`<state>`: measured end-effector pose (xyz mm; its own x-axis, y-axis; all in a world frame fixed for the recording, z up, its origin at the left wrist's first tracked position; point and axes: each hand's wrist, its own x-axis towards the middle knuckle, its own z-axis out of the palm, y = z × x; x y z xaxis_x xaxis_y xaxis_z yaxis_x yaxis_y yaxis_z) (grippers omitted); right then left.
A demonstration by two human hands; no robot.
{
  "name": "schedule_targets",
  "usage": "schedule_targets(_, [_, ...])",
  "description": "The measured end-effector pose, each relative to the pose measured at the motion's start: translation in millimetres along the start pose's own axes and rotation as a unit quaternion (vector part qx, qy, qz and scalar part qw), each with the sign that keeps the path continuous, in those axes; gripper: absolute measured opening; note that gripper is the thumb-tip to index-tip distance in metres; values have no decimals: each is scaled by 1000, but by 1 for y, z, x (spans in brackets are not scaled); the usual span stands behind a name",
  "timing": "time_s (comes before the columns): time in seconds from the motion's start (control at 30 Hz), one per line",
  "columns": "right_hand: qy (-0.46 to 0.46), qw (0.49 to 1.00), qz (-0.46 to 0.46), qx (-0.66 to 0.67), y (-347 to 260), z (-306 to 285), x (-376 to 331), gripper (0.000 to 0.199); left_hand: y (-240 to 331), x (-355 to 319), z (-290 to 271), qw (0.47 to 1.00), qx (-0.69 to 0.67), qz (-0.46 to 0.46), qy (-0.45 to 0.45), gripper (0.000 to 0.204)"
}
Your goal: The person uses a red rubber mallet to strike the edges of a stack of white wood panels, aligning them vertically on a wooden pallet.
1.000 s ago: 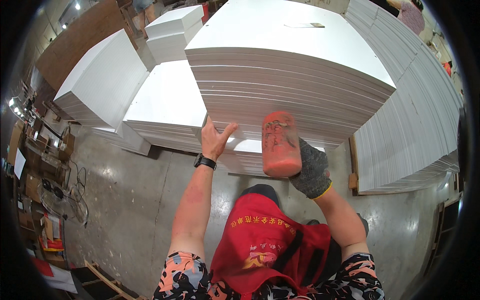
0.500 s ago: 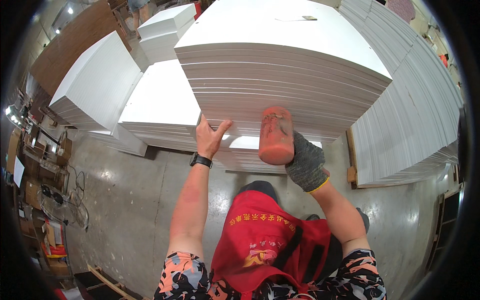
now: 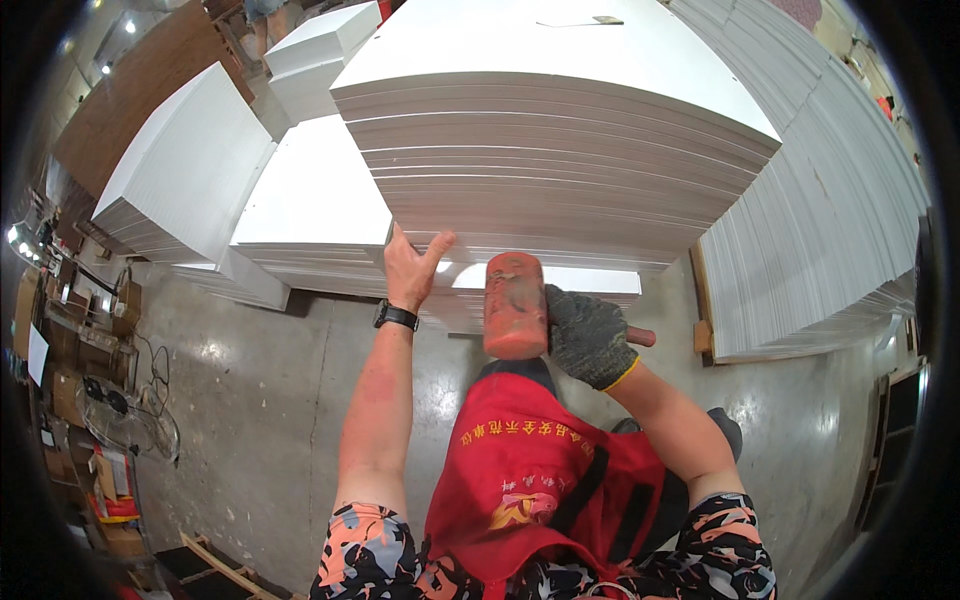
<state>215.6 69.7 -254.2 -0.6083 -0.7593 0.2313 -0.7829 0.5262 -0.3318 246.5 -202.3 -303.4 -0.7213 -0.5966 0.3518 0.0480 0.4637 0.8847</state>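
A tall stack of white boards (image 3: pixel 560 150) stands in front of me. My left hand (image 3: pixel 412 268), bare and with a black wristwatch, lies flat against the lower front edge of that stack with its fingers spread. My right hand (image 3: pixel 588 335), in a dark knitted glove with a yellow cuff, grips the handle of a red rubber mallet (image 3: pixel 514 305). The mallet's head is upright, just in front of the stack's lower boards and a short way right of my left hand. I wear a red apron (image 3: pixel 540 470).
More stacks of white boards stand to the left (image 3: pixel 190 180), behind (image 3: pixel 320 50) and to the right (image 3: pixel 820 200). The floor (image 3: pixel 250 400) is grey concrete. Boxes, cables and clutter (image 3: pixel 90 400) line the left edge; a person stands far back at top left.
The mallet and my right hand have shifted slightly toward the stack. My left hand stays pressed on the boards' edge.
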Motion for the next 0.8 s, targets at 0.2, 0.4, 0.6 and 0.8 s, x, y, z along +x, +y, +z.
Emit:
schedule_targets(0.2, [-16,999,35,-30,4,22,10,30,-1,0,2,1000,-1,0,-3,68])
schedule_targets(0.4, [-39,998,16,-43,-6,22,16,27,2,0,-1,1000,5,-1,-16,67])
schedule_targets(0.6, [-62,997,38,-5,-5,27,22,33,-1,-1,-4,1000,4,17,-5,63])
schedule_targets(0.8, [-49,998,33,1,0,27,21,38,-1,1,3,1000,15,11,-13,58])
